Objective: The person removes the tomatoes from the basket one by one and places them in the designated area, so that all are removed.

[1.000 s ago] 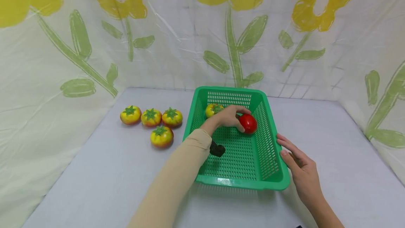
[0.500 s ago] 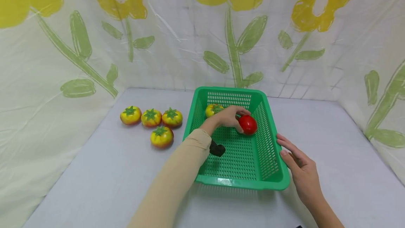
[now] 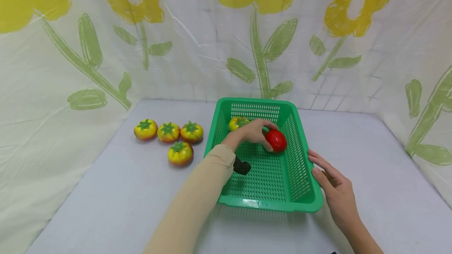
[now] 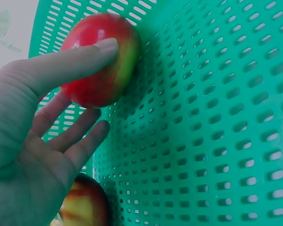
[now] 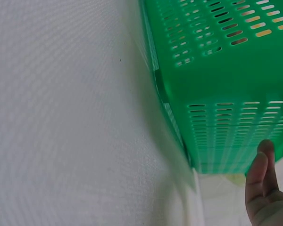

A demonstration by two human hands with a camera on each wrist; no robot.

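My left hand reaches into a green plastic basket and grips a glossy red tomato near its right wall. In the left wrist view the thumb lies across the tomato, which shows a yellow-green side; the other fingers are partly behind and below it. A second, yellow-red tomato sits at the back left of the basket, partly covered by the left hand. My right hand touches the basket's right rim from outside, its fingertips against the green wall in the right wrist view.
Left of the basket, several yellow-red tomatoes with green leafy tops stand grouped on the white table. A white cloth painted with yellow flowers hangs behind. A black device is strapped at the left wrist.
The left hand and the red tomato have shifted very slightly toward the person inside the basket. The right hand keeps its place at the rim.
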